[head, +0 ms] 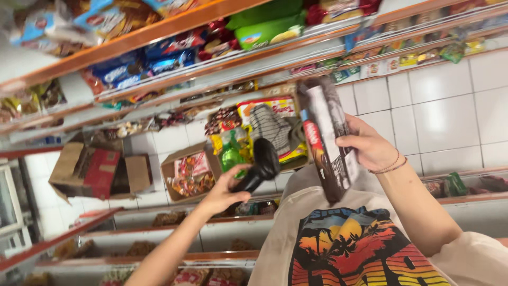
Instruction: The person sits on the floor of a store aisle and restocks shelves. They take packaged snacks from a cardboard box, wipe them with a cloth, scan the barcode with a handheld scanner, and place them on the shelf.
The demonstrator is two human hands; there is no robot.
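My left hand grips the handle of a black handheld barcode scanner, whose head points up toward a snack packet. My right hand, with a thin bracelet at the wrist, holds that long brown and white snack packet by its side, just right of the scanner. The two things are close together but apart. My pale shirt with a sunset print fills the lower middle of the view.
Orange-edged shop shelves packed with snack bags run across the top, and lower shelves run along the bottom. On the white tiled floor stand open cardboard boxes of sweets, a red-lined box and a box of mixed packets.
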